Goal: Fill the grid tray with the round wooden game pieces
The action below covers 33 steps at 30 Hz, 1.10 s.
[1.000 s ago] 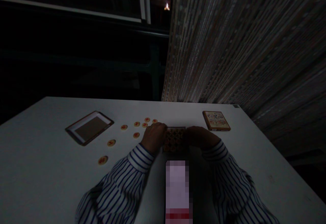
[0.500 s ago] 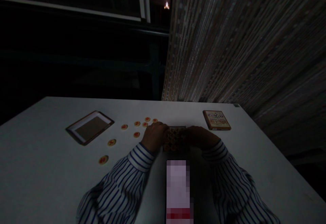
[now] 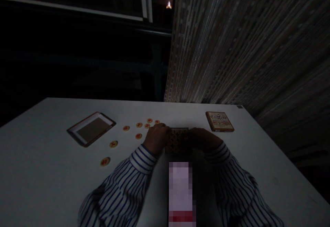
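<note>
A small box (image 3: 179, 128) packed with rows of round Chinese chess pieces (image 3: 175, 141) lies on the white table before me. My left hand (image 3: 157, 138) is closed around its left side, with the fingertips at the far corner. Against the right side is my right hand (image 3: 205, 138), its fingers bent in over the edge and mostly lost in shadow. Left of my left hand, several loose Chinese chess pieces with red characters are scattered, among them a chess piece (image 3: 138, 136) close by and a nearer chess piece (image 3: 105, 161).
An open shallow box lid or tray (image 3: 74, 138) rests at the left of the white table (image 3: 51, 179). A flat printed box (image 3: 220, 121) lies at the back right. Behind the table hangs a string curtain (image 3: 196, 48). A pixelated upright shape (image 3: 180, 189) stands in front. The room is dim.
Both hands stay at the box, with no clear movement. The light on the box and pieces looks slightly dimmer.
</note>
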Tool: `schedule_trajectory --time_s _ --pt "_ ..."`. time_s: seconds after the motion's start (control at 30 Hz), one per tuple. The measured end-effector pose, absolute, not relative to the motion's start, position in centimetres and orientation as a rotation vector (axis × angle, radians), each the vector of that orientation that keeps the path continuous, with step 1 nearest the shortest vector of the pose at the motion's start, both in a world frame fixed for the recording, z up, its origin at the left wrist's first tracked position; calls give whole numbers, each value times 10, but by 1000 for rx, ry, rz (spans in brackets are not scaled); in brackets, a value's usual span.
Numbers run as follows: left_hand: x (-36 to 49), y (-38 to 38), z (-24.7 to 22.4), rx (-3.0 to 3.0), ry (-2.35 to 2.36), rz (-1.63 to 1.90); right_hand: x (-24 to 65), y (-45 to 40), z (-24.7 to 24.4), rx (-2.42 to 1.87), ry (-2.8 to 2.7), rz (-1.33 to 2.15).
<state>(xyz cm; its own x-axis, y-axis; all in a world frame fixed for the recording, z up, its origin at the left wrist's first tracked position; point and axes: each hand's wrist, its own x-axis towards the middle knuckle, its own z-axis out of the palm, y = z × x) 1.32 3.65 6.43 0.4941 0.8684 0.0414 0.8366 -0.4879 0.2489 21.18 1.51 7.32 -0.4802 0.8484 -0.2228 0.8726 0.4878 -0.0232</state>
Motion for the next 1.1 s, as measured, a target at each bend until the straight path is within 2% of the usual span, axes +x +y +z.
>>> schedule_trajectory --time_s 0.37,0.7,1.1 --pt "11 38 73 2537 1496 357 210 21 92 1644 2704 -92" --pt "6 44 69 2505 1531 493 211 24 89 1708 2802 -11" --pt "-26 56 81 2349 1741 597 205 31 103 1843 2837 112"
